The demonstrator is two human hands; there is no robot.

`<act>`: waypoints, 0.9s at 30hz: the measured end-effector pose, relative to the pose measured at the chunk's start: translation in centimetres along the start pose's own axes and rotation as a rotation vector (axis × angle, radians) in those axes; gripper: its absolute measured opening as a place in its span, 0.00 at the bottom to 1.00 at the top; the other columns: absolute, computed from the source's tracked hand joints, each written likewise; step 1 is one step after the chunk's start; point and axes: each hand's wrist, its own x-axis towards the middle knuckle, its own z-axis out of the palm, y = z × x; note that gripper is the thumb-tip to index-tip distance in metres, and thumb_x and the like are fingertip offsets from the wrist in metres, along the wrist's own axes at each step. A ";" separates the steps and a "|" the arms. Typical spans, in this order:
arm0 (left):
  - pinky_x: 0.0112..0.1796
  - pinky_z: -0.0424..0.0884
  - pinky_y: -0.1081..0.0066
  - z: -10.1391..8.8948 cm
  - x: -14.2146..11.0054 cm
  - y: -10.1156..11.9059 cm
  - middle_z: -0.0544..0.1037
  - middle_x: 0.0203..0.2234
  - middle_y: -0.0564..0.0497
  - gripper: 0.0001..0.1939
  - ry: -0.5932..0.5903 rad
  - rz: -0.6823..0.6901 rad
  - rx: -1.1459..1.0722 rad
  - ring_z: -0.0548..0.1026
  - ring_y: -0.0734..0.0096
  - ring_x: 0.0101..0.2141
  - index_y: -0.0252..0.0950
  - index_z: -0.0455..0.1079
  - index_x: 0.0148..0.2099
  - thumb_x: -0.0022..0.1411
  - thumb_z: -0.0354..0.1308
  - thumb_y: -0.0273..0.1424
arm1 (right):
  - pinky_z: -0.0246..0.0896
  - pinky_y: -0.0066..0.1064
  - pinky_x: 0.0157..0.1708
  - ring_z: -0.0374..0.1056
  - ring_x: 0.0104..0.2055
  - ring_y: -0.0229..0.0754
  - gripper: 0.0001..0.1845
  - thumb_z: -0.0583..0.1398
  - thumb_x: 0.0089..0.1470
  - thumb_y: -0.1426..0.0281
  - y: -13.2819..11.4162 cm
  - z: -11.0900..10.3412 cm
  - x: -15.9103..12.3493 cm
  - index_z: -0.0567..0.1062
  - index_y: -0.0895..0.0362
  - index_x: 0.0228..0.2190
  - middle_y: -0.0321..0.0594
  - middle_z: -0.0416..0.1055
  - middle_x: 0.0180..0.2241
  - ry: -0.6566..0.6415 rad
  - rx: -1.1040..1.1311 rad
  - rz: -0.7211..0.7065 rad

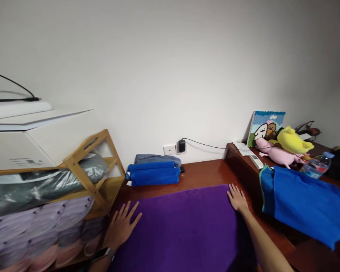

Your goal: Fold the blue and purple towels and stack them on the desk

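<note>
A purple cloth (pixel 184 230) lies spread flat over the reddish-brown wooden surface (pixel 205 173). My left hand (pixel 120 226), with a watch (pixel 103 254) at its wrist, rests palm down on the cloth's left edge, fingers spread. On the far right corner of the cloth, my right hand (pixel 238 198) lies flat with its fingers apart. Neither hand grips anything. Beyond the cloth, rolled or folded blue cloths (pixel 154 174) sit against the wall, with a grey-blue one (pixel 158 160) behind them.
A blue cloth (pixel 308 200) drapes over the raised ledge at right, near a remote control (pixel 256 161), plush toys (pixel 294 141), a bottle (pixel 319 165) and a picture (pixel 266 126). A charger (pixel 181 146) is plugged into the wall. At left stands a wooden rack (pixel 87 166) under a white box (pixel 53 139).
</note>
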 end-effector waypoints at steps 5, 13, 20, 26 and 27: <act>0.67 0.55 0.39 -0.2 0.0 -0.5 0.65 0.72 0.45 0.34 0.004 0.083 -0.014 0.57 0.44 0.72 0.48 0.64 0.72 0.70 0.43 0.51 | 0.29 0.46 0.75 0.34 0.79 0.45 0.39 0.37 0.72 0.52 -0.4 -0.1 -0.1 0.44 0.54 0.76 0.36 0.38 0.78 0.017 0.011 -0.005; 0.66 0.54 0.35 -1.5 0.3 -0.6 0.67 0.71 0.45 0.30 -0.076 0.151 0.010 0.56 0.41 0.72 0.49 0.74 0.64 0.67 0.45 0.50 | 0.28 0.48 0.75 0.33 0.79 0.48 0.38 0.38 0.71 0.52 -0.6 -0.5 0.0 0.44 0.52 0.76 0.36 0.38 0.78 0.017 0.026 -0.014; 0.68 0.50 0.35 -2.2 0.3 -0.2 0.66 0.72 0.50 0.28 -0.141 0.143 0.099 0.55 0.42 0.73 0.53 0.76 0.62 0.67 0.45 0.39 | 0.25 0.49 0.75 0.31 0.79 0.48 0.38 0.39 0.72 0.51 -0.6 -0.3 0.4 0.44 0.52 0.76 0.35 0.37 0.78 0.004 0.062 -0.014; 0.69 0.49 0.38 -3.4 0.9 2.5 0.68 0.71 0.43 0.30 -0.056 0.131 0.133 0.58 0.41 0.72 0.42 0.73 0.66 0.68 0.44 0.39 | 0.21 0.50 0.75 0.29 0.79 0.47 0.39 0.42 0.71 0.49 -0.2 -0.8 1.1 0.46 0.50 0.76 0.37 0.37 0.78 -0.049 0.218 -0.016; 0.68 0.52 0.39 -3.9 1.0 4.6 0.69 0.69 0.39 0.31 -0.008 0.128 0.093 0.60 0.41 0.71 0.37 0.71 0.67 0.68 0.44 0.40 | 0.20 0.50 0.75 0.29 0.79 0.47 0.39 0.43 0.71 0.48 0.0 -0.9 1.4 0.48 0.50 0.75 0.36 0.37 0.78 -0.068 0.285 -0.012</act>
